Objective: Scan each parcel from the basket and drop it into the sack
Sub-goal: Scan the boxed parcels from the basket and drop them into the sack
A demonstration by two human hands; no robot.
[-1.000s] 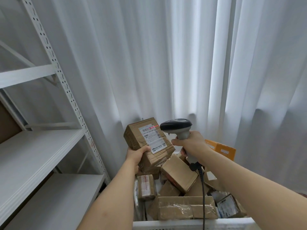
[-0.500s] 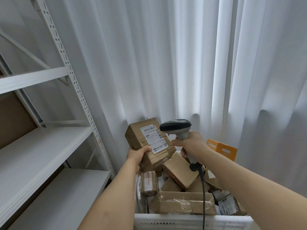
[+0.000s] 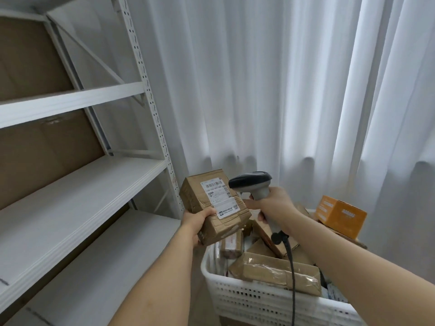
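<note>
Creased brown labelled parcel (image 3: 211, 205) clasped in left hand (image 3: 196, 223), scanner (image 3: 253, 184) gripped in right hand (image 3: 275, 205)

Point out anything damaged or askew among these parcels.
The held parcel is crumpled, its tape wrinkled. The orange box perches tilted past the white basket rim, atop the jumbled heap. Nothing has spilled.

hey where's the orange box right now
In the head view the orange box sits at the far right, on top of the parcels at the back of the white basket, just beyond the right hand holding the scanner.
</note>
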